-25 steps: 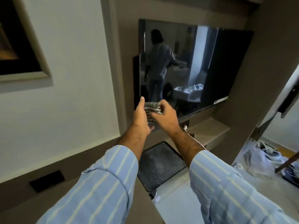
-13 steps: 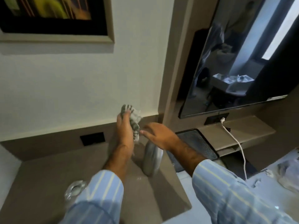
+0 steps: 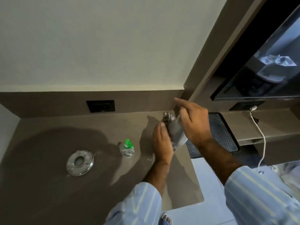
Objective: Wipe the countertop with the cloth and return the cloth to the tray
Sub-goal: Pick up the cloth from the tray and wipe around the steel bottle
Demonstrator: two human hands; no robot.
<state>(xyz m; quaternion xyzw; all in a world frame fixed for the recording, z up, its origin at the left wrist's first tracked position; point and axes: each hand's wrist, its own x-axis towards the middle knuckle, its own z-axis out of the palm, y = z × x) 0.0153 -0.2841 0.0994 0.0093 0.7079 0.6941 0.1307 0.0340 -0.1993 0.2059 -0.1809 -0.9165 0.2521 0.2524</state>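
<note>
The striped grey-and-white cloth [image 3: 168, 116] is bunched in my left hand [image 3: 162, 141], which hovers over the right end of the brown countertop [image 3: 65, 192]. My right hand [image 3: 194, 124] is closed over the top of a smooth grey cylindrical container [image 3: 177, 135], which leans between both hands. The cloth touches the container's upper part. Just right of the hands lies the dark tray [image 3: 227, 135] with a patterned mat, lower than the countertop and partly hidden by my right forearm.
A round glass dish [image 3: 79, 162] and a small clear bottle with a green cap [image 3: 127, 147] stand on the countertop. A black wall socket [image 3: 100, 106] sits behind. At right are a television [image 3: 259, 70], a shelf and a hanging white cable [image 3: 261, 143].
The view swung left and down from the television to the countertop. The cloth passed into my left hand alone, and my right hand closed on the grey container and tilted it.
</note>
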